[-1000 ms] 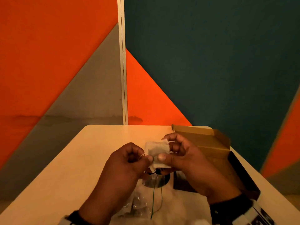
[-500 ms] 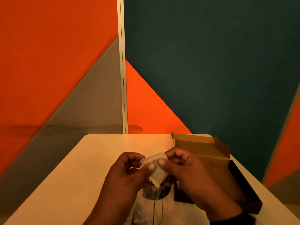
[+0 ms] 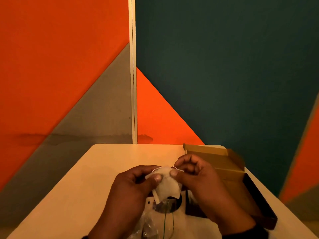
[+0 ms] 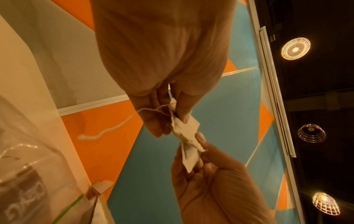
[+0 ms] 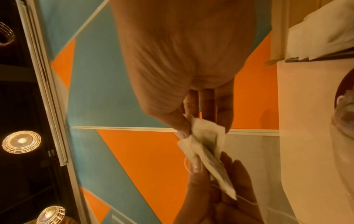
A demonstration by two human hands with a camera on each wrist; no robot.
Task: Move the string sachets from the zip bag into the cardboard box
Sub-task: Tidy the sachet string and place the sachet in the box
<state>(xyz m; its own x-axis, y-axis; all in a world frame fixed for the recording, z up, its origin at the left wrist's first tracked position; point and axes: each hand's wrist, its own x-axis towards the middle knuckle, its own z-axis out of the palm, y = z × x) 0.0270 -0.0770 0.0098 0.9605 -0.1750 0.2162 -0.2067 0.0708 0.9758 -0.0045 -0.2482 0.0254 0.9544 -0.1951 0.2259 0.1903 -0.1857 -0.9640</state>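
Pinched between left hand (image 3: pixel 136 183) and right hand (image 3: pixel 195 176), sachet (image 3: pixel 166 184) now crumpled, lowered beside box (image 3: pixel 222 163), not yet dropped in

The head camera is looking down and forward over the table (image 3: pixel 107 163) toward its far edge. Both wrist cameras are sitting very close under the palms, looking up. All three are sharing the sachet (image 3: pixel 166 183) (image 4: pixel 188 136) (image 5: pixel 206 145).

Pale table (image 3: pixel 96 171) runs up to twelve o'clock, meeting orange, grey and teal wall panels (image 3: pixel 224 75). Caged ceiling lamps (image 4: pixel 296 48) glow at three o'clock on the left wrist view.
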